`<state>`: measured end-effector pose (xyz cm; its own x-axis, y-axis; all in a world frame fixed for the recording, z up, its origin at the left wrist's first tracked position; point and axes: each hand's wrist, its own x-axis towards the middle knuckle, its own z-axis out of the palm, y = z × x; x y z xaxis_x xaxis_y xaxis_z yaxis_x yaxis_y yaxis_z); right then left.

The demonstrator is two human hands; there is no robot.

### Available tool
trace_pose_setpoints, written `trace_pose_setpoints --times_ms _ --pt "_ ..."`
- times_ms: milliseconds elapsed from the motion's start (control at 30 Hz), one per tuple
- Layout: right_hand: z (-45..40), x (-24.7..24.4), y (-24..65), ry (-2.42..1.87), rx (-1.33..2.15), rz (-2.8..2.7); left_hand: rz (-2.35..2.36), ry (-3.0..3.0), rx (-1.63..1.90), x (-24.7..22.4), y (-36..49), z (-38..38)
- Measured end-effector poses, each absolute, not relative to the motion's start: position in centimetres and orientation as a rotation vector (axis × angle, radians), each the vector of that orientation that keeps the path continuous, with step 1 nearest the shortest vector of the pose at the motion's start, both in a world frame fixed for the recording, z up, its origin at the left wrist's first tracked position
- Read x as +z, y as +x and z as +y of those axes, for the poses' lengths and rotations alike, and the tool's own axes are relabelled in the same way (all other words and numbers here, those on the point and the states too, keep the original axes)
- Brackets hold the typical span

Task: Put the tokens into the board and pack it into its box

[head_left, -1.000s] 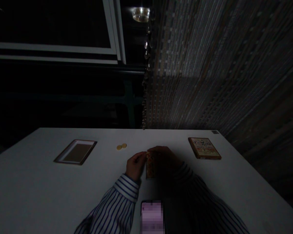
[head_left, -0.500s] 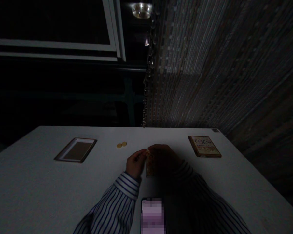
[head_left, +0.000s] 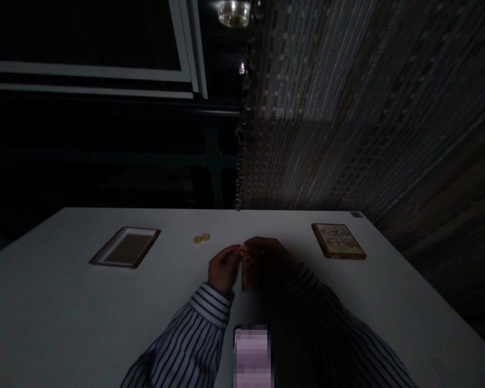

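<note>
My left hand (head_left: 222, 268) has its thumb and fingers closed at a small pale round piece with a reddish mark (head_left: 243, 250). On the other side, my right hand (head_left: 272, 257) reaches the same piece with bent fingertips; deep shadow hides most of that hand. Below the piece, between both hands, lies a narrow dark rectangular thing with a brownish round pattern (head_left: 249, 276); the dimness keeps its kind unclear. Beyond my left hand, two pale yellow discs (head_left: 197, 240) lie side by side on the white table (head_left: 165, 307).
An open shallow box part (head_left: 123, 249) stands at the left. To the right is a flat box with a printed cover (head_left: 339, 240). A phone with a lit, blurred screen (head_left: 253, 355) lies close to me. Bead-string curtains (head_left: 307, 134) hang behind the table at right.
Both hands stay almost in place. The small round piece at the fingertips has turned a little, and its reddish mark shows more clearly. The view has shifted slightly.
</note>
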<state>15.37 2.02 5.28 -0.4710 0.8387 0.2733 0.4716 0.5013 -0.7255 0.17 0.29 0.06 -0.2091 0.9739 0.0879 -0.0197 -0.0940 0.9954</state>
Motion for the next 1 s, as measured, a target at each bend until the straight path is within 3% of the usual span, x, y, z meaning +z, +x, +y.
trace_pose_setpoints --times_ms 467,1000 --pt "2.35 4.76 15.63 -1.005 0.819 -2.136 1.283 1.149 1.428 0.07 0.15 0.30" --pt "2.39 5.26 15.74 -0.931 0.608 -2.286 1.256 1.113 1.393 0.29 0.30 0.15"
